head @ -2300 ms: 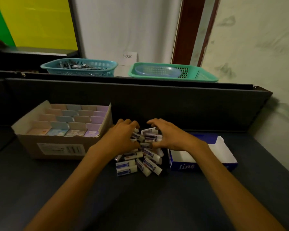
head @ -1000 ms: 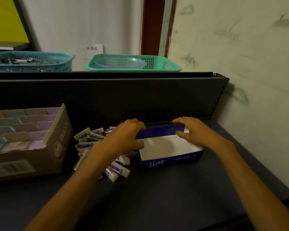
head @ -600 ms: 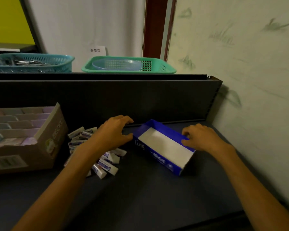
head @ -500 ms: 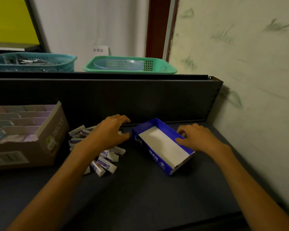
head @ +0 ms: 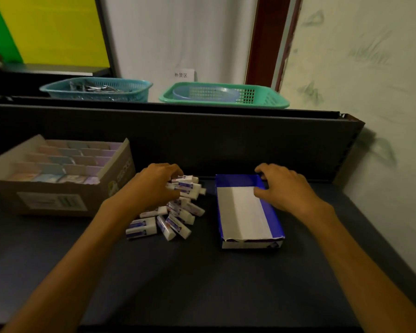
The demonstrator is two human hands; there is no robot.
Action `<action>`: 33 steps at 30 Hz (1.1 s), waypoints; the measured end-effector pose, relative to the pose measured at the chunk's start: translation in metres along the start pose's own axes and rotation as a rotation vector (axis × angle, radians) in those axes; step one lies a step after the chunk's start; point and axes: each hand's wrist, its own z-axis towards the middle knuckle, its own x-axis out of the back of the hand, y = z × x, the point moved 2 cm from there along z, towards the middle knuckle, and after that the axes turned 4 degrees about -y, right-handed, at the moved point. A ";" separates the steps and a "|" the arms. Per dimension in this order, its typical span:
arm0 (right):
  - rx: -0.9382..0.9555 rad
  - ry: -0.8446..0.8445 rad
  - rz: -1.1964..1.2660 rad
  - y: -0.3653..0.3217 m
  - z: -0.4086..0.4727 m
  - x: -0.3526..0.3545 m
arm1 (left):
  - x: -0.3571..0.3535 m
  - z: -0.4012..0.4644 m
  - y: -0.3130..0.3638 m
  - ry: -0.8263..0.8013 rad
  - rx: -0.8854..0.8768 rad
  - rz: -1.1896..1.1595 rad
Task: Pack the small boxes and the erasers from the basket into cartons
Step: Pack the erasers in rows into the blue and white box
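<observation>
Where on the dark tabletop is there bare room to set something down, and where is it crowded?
Bare: the near tabletop in front of the eraser pile and blue carton, and the strip between them. Crowded: the far edge, with the brown carton, the left hand on the erasers and the right hand on the blue carton.

One head-worn view is given: the dark grey tabletop [head: 202,284] is looked down upon from close above, faced toward its dark back panel [head: 202,140].

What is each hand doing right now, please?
Left hand: fingers curled round erasers at the top of the pile.
Right hand: fingers curled, gripping the far right wall of the blue carton.
</observation>
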 end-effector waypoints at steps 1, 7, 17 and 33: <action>0.041 0.022 0.011 -0.008 0.005 0.001 | 0.001 0.000 -0.003 -0.006 0.000 0.009; 0.310 -0.117 0.107 -0.062 0.041 -0.012 | 0.001 0.009 -0.012 -0.080 -0.079 0.029; 0.399 -0.302 0.217 -0.097 0.082 -0.040 | -0.006 0.026 -0.016 -0.189 -0.178 0.014; 0.308 -0.100 0.344 -0.035 0.081 -0.005 | -0.015 0.039 -0.008 -0.183 -0.188 0.026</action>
